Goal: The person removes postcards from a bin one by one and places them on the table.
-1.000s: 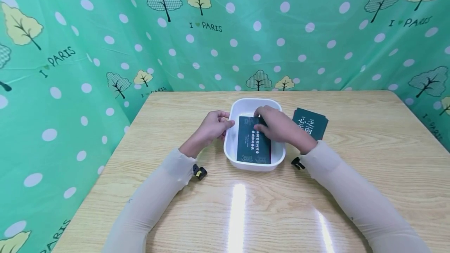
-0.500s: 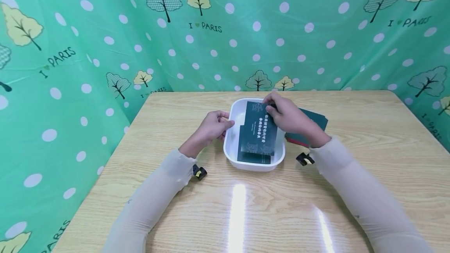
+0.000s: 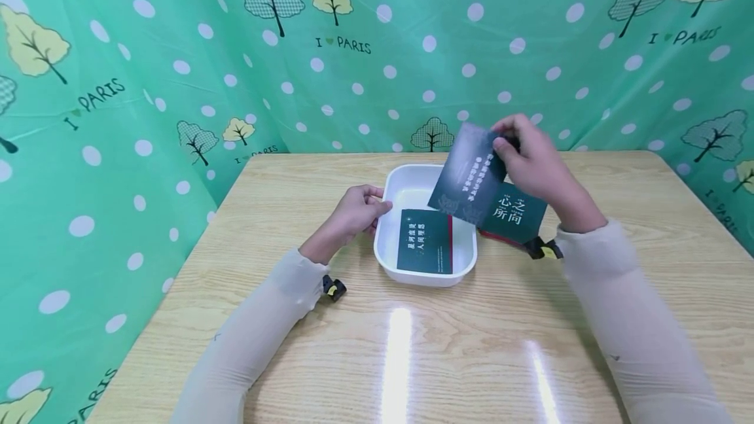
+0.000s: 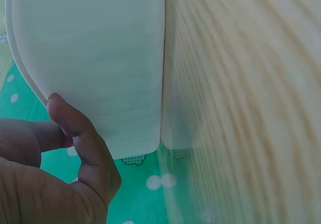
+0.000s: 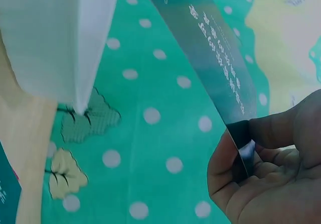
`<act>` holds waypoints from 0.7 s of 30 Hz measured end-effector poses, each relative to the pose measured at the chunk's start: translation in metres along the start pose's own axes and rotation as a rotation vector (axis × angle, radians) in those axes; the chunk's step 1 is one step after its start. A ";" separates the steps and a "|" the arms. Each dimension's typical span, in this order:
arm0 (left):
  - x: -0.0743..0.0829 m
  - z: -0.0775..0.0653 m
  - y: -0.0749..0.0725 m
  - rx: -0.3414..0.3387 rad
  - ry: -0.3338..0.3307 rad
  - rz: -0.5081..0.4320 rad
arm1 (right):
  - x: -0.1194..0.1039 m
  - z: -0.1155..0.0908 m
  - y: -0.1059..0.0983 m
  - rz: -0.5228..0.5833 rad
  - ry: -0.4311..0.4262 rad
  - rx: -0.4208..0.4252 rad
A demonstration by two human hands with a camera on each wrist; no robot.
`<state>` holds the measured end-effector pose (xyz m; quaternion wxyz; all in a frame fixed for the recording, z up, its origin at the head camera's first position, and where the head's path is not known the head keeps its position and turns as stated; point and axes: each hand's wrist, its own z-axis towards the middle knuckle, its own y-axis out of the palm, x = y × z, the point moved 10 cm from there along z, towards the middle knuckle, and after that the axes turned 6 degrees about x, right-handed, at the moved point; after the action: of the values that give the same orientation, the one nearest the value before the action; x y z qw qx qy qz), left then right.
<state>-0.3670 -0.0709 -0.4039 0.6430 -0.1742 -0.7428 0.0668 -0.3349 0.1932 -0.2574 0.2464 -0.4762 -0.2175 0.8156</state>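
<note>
A white plastic tub stands on the table, and my left hand pinches its left rim between thumb and fingers. The left wrist view shows the thumb over the rim of the tub. My right hand holds a dark green card with white Chinese lettering by its upper right corner, tilted above the tub's right side. In the right wrist view, thumb and curled fingers pinch the card. Another green card with a red edge lies in the tub.
Right of the tub lies a stack of green cards, partly behind the raised card and right wrist. A wooden table carries everything. A green polka-dot curtain hangs behind and to the left.
My right hand has lifted the card from inside the tub and moved up and right toward the stack, uncovering the card beneath. The left hand and tub have stayed in place.
</note>
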 end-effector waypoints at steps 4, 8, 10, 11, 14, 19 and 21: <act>0.000 0.000 0.000 0.006 0.002 0.001 | 0.012 0.002 -0.018 -0.013 0.055 0.039; 0.000 0.000 -0.001 0.013 0.005 0.005 | 0.029 0.004 -0.030 -0.015 0.117 0.063; 0.000 0.001 -0.001 0.018 0.006 0.009 | 0.039 0.006 -0.034 -0.016 0.152 0.068; 0.000 0.001 -0.001 0.019 0.006 0.011 | 0.043 0.006 -0.035 -0.015 0.168 0.070; 0.000 0.001 -0.001 0.022 0.006 0.016 | 0.057 0.006 -0.040 -0.030 0.214 0.075; 0.000 0.001 -0.001 0.013 0.003 0.017 | 0.073 0.005 -0.047 -0.129 0.261 0.054; 0.000 0.001 0.000 0.009 0.003 0.013 | 0.078 0.005 -0.048 -0.176 0.273 0.032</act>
<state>-0.3682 -0.0712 -0.4042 0.6445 -0.1762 -0.7403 0.0740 -0.3631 0.2778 -0.2791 0.3517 -0.5579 -0.2098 0.7219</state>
